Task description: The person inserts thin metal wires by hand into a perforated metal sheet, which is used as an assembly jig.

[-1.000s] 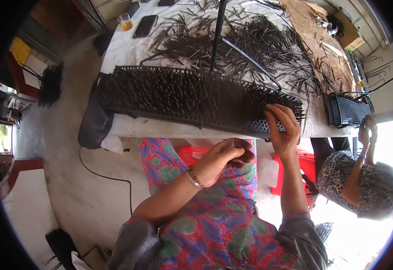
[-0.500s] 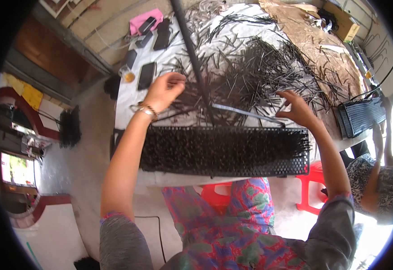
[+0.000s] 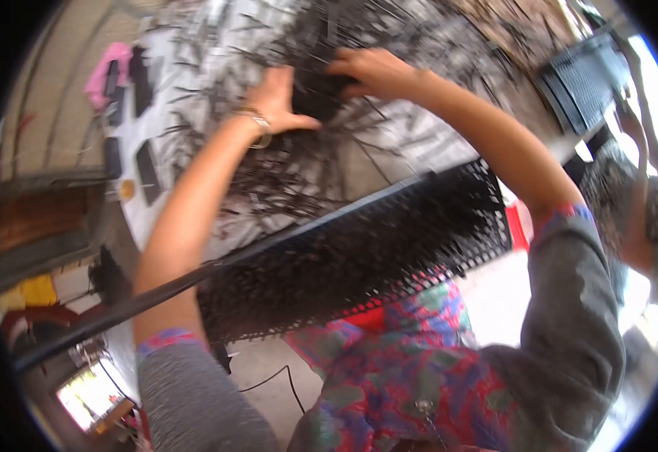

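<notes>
Over a heap of thin black sticks (image 3: 329, 26) on the table, my two hands are close together with a dark clump of sticks (image 3: 318, 94) between them. My left hand (image 3: 275, 102), with bracelets at the wrist, has its thumb spread wide from its fingers at the clump's left side. My right hand (image 3: 380, 73) reaches in from the right, fingers bent and thumb apart, touching the clump's other side. Nearer my body lies a long black perforated tray (image 3: 487, 252) densely filled with upright black pieces. Motion blur softens the fingertips.
A long dark rod (image 3: 118, 310) crosses over my left forearm towards the tray. At the left of the table are a pink cloth (image 3: 107, 74), a dark flat phone-like object (image 3: 148, 172) and a small amber cup (image 3: 127, 189). Another person's arm (image 3: 634, 132) is beside a second tray (image 3: 587, 81) at right.
My hands were apart at either side of the heap; now they have come together around a clump farther in. The view has tilted, and the dark rod now lies diagonally at lower left.
</notes>
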Motion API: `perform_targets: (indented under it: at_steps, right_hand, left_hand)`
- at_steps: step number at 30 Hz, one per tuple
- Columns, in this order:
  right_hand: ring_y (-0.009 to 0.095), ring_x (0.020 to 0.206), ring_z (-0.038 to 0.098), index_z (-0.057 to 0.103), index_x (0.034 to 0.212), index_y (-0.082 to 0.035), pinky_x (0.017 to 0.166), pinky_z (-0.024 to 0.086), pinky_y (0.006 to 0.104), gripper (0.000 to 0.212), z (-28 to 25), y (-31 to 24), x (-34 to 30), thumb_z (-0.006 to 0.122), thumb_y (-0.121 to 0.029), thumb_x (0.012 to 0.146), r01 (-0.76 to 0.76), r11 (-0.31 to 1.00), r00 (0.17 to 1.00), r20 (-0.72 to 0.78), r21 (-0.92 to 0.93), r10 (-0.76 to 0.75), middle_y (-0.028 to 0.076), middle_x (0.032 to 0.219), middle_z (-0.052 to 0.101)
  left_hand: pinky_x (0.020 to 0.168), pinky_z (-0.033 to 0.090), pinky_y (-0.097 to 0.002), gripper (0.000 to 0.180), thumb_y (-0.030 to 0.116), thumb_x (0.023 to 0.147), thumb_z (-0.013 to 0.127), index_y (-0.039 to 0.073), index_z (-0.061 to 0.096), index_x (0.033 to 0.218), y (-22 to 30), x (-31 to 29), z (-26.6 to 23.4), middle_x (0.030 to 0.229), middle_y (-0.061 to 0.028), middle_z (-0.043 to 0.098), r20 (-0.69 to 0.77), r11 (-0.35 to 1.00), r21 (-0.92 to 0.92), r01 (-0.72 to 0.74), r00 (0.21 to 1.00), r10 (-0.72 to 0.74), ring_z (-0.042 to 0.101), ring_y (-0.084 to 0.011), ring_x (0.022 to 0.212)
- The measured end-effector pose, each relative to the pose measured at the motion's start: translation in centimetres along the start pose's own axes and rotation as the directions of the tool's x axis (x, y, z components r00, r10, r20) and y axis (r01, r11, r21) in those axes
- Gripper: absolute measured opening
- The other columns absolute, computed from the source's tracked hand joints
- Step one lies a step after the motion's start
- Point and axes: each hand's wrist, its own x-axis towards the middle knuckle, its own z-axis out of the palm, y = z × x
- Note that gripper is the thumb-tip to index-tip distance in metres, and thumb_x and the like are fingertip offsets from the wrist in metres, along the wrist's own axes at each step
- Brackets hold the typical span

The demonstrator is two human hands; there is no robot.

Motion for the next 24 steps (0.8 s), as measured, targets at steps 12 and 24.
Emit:
perform_targets:
  at_steps: [12, 24]
  right_hand:
    - [0.033, 0.095, 0.058, 0.059, 0.111, -0.006, 0.080, 0.047, 0.0412, 0.039, -0.5, -1.1, -3.4, 0.066, -0.010, 0.073, -0.107, 0.977, 0.994, 0.034, 0.185, 0.102, 0.012, 0.105, 0.057]
    - [0.034, 0.094, 0.057, 0.058, 0.107, 0.001, 0.082, 0.048, 0.0396, 0.041, -1.2, -1.4, -3.7, 0.071, -0.018, 0.073, -0.253, 0.947, 0.967, 0.038, 0.197, 0.250, 0.015, 0.102, 0.055]
  left_hand:
    - [0.089, 0.043, -0.0408, 0.087, 0.041, 0.050, 0.080, -0.005, 0.045, 0.116, 2.9, -0.5, 1.4, 0.106, -0.0220, 0.056, 0.016, 0.990, -0.010, 0.142, 0.990, -0.142, 0.053, -0.0369, 0.102]
    - [0.084, 0.045, -0.0424, 0.066, 0.031, 0.067, 0.076, -0.007, 0.047, 0.112, 3.5, -0.3, 0.4, 0.093, -0.0214, 0.062, 0.066, 0.971, -0.014, 0.241, 0.969, -0.239, 0.061, -0.0333, 0.092]
